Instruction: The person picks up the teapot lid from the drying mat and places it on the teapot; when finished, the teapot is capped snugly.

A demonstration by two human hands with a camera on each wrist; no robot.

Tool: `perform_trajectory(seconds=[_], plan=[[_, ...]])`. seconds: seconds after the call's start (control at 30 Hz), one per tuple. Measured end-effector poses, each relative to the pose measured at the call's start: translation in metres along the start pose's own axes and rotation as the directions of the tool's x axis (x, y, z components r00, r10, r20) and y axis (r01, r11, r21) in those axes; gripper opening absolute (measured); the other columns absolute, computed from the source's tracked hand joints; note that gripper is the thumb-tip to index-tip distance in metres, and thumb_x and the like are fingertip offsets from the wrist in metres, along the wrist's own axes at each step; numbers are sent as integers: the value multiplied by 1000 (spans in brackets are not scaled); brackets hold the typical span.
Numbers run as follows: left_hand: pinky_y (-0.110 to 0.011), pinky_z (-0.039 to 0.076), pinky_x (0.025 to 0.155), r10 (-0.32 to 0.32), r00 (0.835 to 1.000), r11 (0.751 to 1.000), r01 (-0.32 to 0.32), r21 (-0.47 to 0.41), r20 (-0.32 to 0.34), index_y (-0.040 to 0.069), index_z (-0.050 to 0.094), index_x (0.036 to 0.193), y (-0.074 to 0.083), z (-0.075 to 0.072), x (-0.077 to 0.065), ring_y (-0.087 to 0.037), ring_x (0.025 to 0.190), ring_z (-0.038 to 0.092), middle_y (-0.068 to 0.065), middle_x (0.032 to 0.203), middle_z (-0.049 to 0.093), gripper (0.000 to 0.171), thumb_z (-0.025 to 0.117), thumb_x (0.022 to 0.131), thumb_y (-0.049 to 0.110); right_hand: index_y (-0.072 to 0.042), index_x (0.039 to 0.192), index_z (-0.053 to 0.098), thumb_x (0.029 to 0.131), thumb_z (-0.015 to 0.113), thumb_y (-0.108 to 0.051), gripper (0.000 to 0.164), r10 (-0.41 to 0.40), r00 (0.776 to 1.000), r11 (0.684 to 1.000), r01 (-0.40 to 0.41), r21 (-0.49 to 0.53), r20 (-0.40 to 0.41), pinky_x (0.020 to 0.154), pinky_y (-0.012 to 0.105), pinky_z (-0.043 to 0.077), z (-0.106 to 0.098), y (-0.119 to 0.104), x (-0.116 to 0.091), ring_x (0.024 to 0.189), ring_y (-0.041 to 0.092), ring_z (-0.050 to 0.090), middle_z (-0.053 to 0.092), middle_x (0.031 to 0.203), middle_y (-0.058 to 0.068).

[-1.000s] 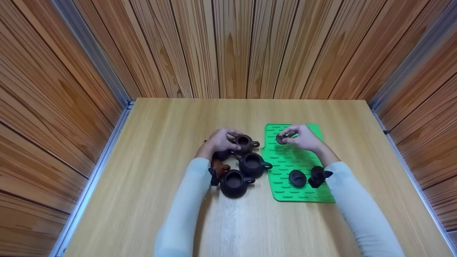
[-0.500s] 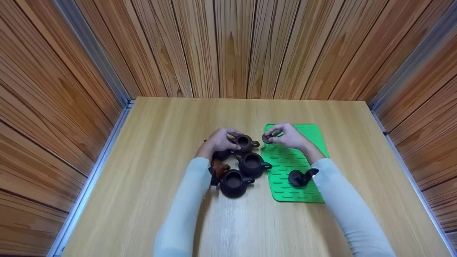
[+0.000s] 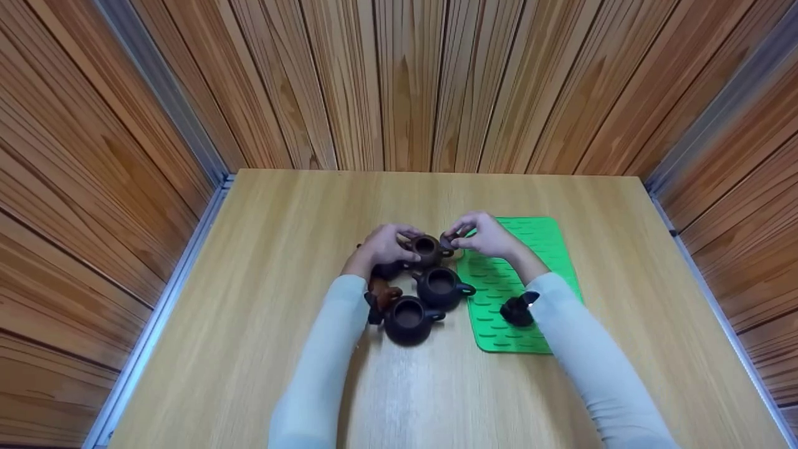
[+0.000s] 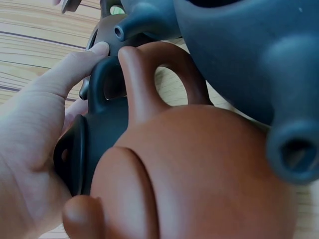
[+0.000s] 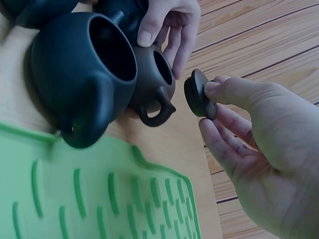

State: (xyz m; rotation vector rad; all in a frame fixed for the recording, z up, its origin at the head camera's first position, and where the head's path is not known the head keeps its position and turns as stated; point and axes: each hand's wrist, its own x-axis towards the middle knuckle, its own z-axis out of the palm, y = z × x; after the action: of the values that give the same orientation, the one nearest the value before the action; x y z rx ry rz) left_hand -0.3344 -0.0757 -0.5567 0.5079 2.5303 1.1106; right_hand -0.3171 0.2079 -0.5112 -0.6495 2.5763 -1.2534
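My right hand (image 3: 489, 236) pinches a small dark brown teapot lid (image 5: 197, 94) between thumb and fingers. The lid is tilted, just off the handle side of the small brown teapot (image 5: 152, 74), apart from its opening. With the thumb on one side and fingers on the other, my left hand (image 3: 385, 244) holds that lidless teapot on the table. Close by my left wrist are a reddish-brown teapot (image 4: 199, 169) and a black teapot (image 4: 107, 127), both with lids on. Two larger black teapots, one in the middle (image 3: 441, 289) and one in front (image 3: 408, 321), are uncovered.
A green ribbed mat (image 3: 492, 337) lies on the right of the wooden table (image 3: 299, 206), its left edge close to the teapots. My right wrist camera (image 3: 519, 310) blocks part of the mat. Wood-panelled walls (image 3: 405, 87) enclose the back and sides.
My right hand has carried the small lid leftward from above the mat to beside the brown teapot. The left hand and teapots have stayed put. The black lid on the mat became hidden.
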Motion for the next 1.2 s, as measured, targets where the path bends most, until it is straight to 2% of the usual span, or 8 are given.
perform_trajectory(seconds=[0.2, 0.23, 0.3, 0.53, 0.6, 0.9, 0.93, 1.2], plan=[[-47, 52, 123, -13, 1000, 1000, 13, -6, 6, 26, 76, 147, -1, 0, 1, -32, 141, 69, -9, 152, 74, 54, 93, 95, 27, -1, 119, 85, 99, 82, -3, 20, -4, 1000, 1000, 4, -2, 16, 89, 33, 52, 6, -8, 7, 114, 40, 72, 80, 126, 25], [-49, 51, 125, -27, 1000, 1000, 27, -6, 8, 25, 75, 148, 9, -3, -6, -33, 143, 68, -10, 154, 73, 53, 91, 97, 24, -1, 119, 85, 100, 81, -4, 20, -4, 1000, 1000, 4, -4, 19, 90, 33, 52, 7, -9, 8, 113, 39, 72, 80, 125, 24], [-49, 51, 125, -29, 1000, 1000, 29, -10, 6, 25, 75, 148, 8, -2, -6, -33, 144, 67, -9, 154, 73, 54, 92, 96, 24, -2, 120, 85, 100, 81, -4, 20, 1, 1000, 1000, -1, 4, 24, 91, 33, 52, 9, -11, 10, 113, 37, 72, 81, 125, 23], [-49, 53, 123, -39, 999, 999, 39, -16, 11, 23, 74, 150, 9, -2, -6, -34, 140, 70, -10, 155, 72, 56, 92, 97, 23, 0, 122, 83, 100, 79, -2, 22, 9, 999, 1000, -10, 27, 36, 85, 28, 53, 15, -15, 16, 112, 37, 72, 80, 125, 26], [-46, 55, 121, -27, 1000, 1000, 27, -15, 11, 23, 74, 149, 0, 1, 0, -31, 137, 72, -8, 153, 74, 57, 93, 96, 27, 1, 122, 83, 100, 79, -2, 22, 11, 1000, 999, -11, 33, 29, 85, 27, 54, 17, -16, 18, 111, 36, 72, 78, 125, 26], [-47, 53, 123, -10, 1000, 1000, 10, -15, 15, 22, 74, 150, 1, -2, 1, -34, 142, 69, -10, 152, 75, 59, 93, 95, 27, 0, 122, 84, 99, 81, -3, 23, 17, 1000, 999, -17, 30, -7, 88, 26, 54, 23, -15, 26, 108, 30, 73, 76, 128, 24], [-44, 54, 122, 8, 1000, 1000, -8, -19, 7, 23, 75, 148, -8, -1, 5, -31, 140, 71, -8, 150, 76, 59, 95, 93, 32, 1, 122, 84, 99, 81, -3, 23, 17, 1000, 999, -16, 36, -12, 88, 25, 55, 24, -15, 26, 108, 30, 73, 75, 128, 24], [-47, 53, 124, -20, 1000, 1000, 20, -16, 17, 20, 72, 152, 2, -2, -1, -32, 142, 70, -10, 152, 75, 61, 92, 95, 26, 1, 120, 84, 98, 80, -2, 22, 7, 997, 997, -1, 73, -82, 86, 24, 55, 35, -13, 26, 108, 30, 72, 72, 124, 22]])
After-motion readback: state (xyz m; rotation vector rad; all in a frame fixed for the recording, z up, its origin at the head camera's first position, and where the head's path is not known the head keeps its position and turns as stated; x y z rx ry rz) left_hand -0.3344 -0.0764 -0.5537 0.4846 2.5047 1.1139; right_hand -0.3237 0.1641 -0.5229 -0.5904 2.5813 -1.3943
